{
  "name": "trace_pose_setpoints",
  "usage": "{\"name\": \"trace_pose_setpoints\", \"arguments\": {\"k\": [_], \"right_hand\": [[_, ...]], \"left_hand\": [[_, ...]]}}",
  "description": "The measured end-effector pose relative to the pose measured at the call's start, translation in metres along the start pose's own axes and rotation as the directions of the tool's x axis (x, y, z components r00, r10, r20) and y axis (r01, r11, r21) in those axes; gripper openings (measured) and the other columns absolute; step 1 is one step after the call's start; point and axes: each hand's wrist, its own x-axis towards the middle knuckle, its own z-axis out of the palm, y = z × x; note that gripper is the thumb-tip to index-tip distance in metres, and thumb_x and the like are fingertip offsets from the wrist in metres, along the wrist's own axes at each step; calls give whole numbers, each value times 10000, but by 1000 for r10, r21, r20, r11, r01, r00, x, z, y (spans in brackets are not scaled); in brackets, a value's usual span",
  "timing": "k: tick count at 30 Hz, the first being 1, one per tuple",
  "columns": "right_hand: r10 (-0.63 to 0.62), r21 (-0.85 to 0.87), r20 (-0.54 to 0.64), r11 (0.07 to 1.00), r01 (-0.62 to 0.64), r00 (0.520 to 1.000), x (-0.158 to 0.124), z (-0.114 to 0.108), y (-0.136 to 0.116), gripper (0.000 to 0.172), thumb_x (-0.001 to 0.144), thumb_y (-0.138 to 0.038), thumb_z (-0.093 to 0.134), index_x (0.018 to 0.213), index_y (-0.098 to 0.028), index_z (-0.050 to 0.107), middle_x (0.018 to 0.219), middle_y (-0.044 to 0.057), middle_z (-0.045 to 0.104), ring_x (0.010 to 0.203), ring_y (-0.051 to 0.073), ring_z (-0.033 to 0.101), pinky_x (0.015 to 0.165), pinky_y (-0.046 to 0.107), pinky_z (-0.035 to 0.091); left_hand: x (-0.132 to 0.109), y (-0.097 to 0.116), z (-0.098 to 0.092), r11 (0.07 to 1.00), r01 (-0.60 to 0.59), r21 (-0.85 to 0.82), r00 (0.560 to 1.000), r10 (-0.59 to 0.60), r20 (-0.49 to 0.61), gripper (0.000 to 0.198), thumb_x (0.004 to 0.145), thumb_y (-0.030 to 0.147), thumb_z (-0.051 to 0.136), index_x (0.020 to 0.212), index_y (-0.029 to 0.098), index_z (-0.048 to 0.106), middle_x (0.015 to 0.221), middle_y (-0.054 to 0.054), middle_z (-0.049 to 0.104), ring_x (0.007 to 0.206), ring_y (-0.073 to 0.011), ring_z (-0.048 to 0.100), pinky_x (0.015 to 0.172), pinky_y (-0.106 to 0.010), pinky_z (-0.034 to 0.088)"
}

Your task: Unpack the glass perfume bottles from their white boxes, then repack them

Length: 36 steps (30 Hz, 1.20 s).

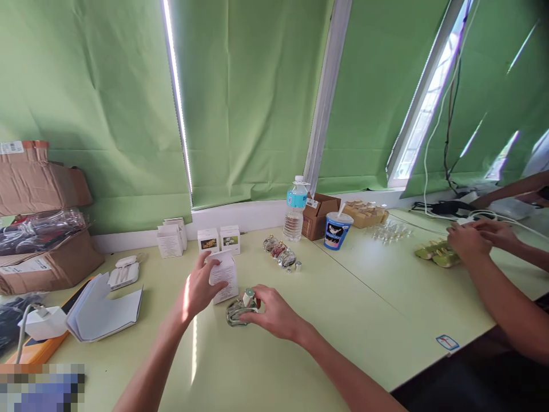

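My left hand grips a small white printed box from its left side, fingers at the top edge and thumb across the front. The box stands upright on the table. Just in front of it, my right hand is closed around a small glass bottle with a silver cap, which looks like a perfume bottle. Its body shows left of my fingers, low over or on the table; I cannot tell which. Behind are two white boxes with pictures and a row of similar bottles, with loose silver caps beside them.
A water bottle, brown carton and blue cup with straw stand at the back. More white boxes, an open notebook and stacked cartons lie left. Another person's hands work at right near green items.
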Motion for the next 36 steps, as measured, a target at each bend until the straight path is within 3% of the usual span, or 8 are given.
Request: {"name": "trace_pose_setpoints", "arguments": {"k": [5, 13, 17, 21, 25, 29, 34, 36], "right_hand": [[-42, 168, -110, 984, 60, 993, 18, -17, -19, 263, 771, -416, 698, 897, -189, 663, 841, 4, 638, 716, 140, 525, 664, 250, 434], [-34, 335, -284, 933, 133, 958, 62, -18, -23, 341, 821, -428, 628, 1029, -160, 650, 974, 53, 679, 783, 163, 590, 675, 262, 466], [-68, 238, -235, 963, 125, 970, 66, -15, -15, 358, 793, -402, 661, 1072, -180, 630, 941, 30, 675, 800, 164, 583, 728, 281, 465], [-98, 214, -205, 966, 143, 974, 62, -15, -10, 423, 768, -344, 694, 1144, -201, 563, 927, 4, 651, 839, 158, 580, 782, 284, 455], [-172, 97, -71, 979, 178, 983, 64, -14, -13, 144, 825, -300, 625, 908, -182, 617, 863, 6, 608, 750, 142, 556, 698, 267, 451], [-247, -103, -35, 965, 242, 969, 65, -10, -17, 130, 876, -256, 537, 811, -178, 619, 895, 41, 605, 831, 178, 565, 767, 319, 458], [-250, -64, -71, 967, 246, 966, 53, -7, -14, 298, 901, -283, 528, 1192, -220, 550, 1008, 54, 649, 996, 210, 576, 916, 384, 449], [-250, -9, -132, 968, 251, 959, 48, -4, -9, 360, 872, -276, 570, 1227, -231, 525, 1142, 68, 609, 1044, 206, 571, 918, 367, 467]], "left_hand": [[-3, -12, 5, 963, 47, -265, 998, -53, -16, 381, 741, 279, 619, 1111, 214, 558, 1209, -71, 563, 876, -179, 654, 781, -368, 583], [-15, 5, -8, 906, 74, -417, 977, 17, 211, 292, 797, 308, 598, 1081, 243, 620, 1087, -22, 672, 919, -188, 657, 876, -389, 571], [-20, 8, -11, 890, 49, -453, 978, 49, 203, 222, 828, 352, 578, 995, 236, 667, 1143, -27, 644, 965, -190, 648, 880, -364, 572], [-21, 4, -8, 890, 86, -447, 989, -24, 143, 206, 820, 385, 596, 920, 205, 607, 973, -14, 662, 847, -163, 667, 849, -370, 585], [-22, 4, -7, 872, 95, -480, 991, -36, 130, 254, 813, 361, 617, 1010, 237, 516, 976, -3, 661, 874, -168, 672, 833, -381, 586], [-24, 7, -8, 868, 78, -491, 991, -14, 132, 281, 842, 356, 591, 1103, 265, 536, 1074, -17, 666, 958, -182, 667, 859, -377, 573], [-25, 3, -5, 883, 54, -466, 991, 11, 135, 409, 874, 365, 554, 1275, 295, 514, 1191, -32, 649, 1050, -195, 633, 893, -394, 562], [-25, 0, -3, 888, 49, -457, 992, 10, 126, 442, 870, 381, 560, 1301, 297, 513, 1200, -37, 646, 1047, -199, 624, 879, -394, 571]]}}
